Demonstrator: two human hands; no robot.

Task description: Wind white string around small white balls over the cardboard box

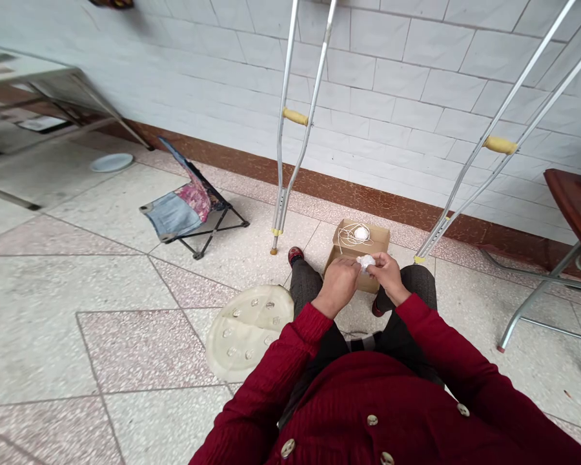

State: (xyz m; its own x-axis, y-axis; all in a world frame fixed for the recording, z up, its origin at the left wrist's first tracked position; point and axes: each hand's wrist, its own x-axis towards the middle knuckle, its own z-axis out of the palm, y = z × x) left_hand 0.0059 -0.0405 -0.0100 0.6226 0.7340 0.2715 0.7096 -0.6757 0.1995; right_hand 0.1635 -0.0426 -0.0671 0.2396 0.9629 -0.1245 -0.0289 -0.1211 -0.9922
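My left hand (339, 279) and my right hand (390, 274) meet above my knees, both with fingers closed on a small white crumpled wad (366, 261) held between them. Just beyond my hands an open cardboard box (380, 240) sits on the floor, with a white ball and loose white string (356, 234) inside. I am seated, in red sleeves and dark trousers, with my feet either side of the box.
Two metal crutches (290, 129) (503, 123) lean on the tiled wall. A round pale plastic lid (246, 330) lies by my left leg. A low folding stool (188, 206) stands at left, a table frame (39, 97) far left, a chair (569, 258) at right.
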